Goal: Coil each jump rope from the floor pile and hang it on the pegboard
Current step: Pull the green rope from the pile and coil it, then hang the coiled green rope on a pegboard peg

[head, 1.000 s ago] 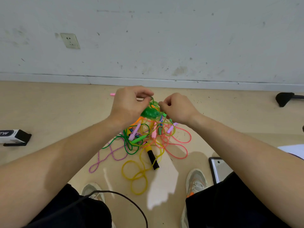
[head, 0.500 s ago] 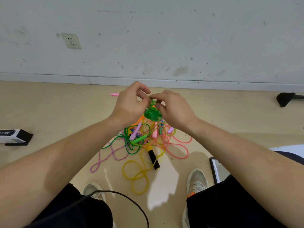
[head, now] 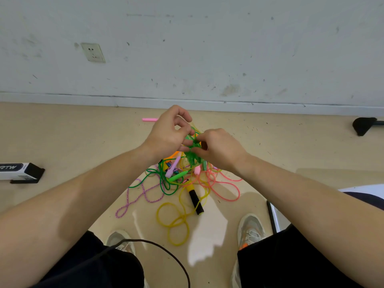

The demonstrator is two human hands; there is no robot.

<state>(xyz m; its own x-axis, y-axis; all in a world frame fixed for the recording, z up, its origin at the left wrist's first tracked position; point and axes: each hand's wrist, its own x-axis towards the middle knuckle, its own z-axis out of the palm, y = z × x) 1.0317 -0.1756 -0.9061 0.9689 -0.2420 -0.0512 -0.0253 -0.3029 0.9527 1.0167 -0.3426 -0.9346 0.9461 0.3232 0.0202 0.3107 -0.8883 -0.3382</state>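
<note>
1. Left hand (head: 166, 136): fingers curled, thumb and fingertips pinching the top of the green jump rope (head: 192, 152).
2. Right hand (head: 220, 150): fingers curled round the same green rope from the other side; the two hands almost touch.
3. Green rope is bunched into a small wad between both hands, held in the air above the floor pile (head: 182, 177), in front of the wall.
4. The pile is tangled: dark green cord, pink rope (head: 226, 190), purple braided rope (head: 135, 198), yellow rope (head: 176, 223) in loops, and a black-and-yellow handle (head: 195, 201) lying near the middle.
5. Loose pink handle (head: 150, 119) lies on the floor near the baseboard, apart from the pile.
6. Black-and-white box (head: 20, 170) on the floor far left; wall socket (head: 93, 52) above it.
7. Two grey shoes (head: 250, 231) at the bottom, with a black cable (head: 166, 252) crossing the left knee.
</note>
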